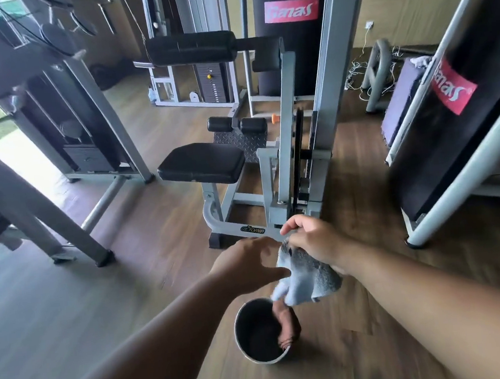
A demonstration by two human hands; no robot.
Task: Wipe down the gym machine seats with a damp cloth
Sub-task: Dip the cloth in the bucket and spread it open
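Grey towelling, bunched and drooping, was the cloth (306, 275), and it hung from the right hand (313, 241), whose fingers were curled round its upper end; the lower folds dangled just above the rim of a round metal bucket (240, 335) that stood on the wooden floor (130, 290). The left hand (246, 265) reached in from the left with its fingers loosely spread and its fingertips close against the side of the cloth; motion blur made it hard to say whether they actually touched it, and they gripped nothing. A bare foot showed beside the far edge of the bucket, partly behind the rim. Ahead, well apart from both hands, stood a grey-framed gym machine with a black padded seat (201, 163); two short black roller pads (237, 124) sat behind the seat, and a long black padded bar (191, 48) ran across above it. A black punching bag (292, 31) with a red label hung behind the frame; another black pad (460, 122) with the same red label leaned at the right.
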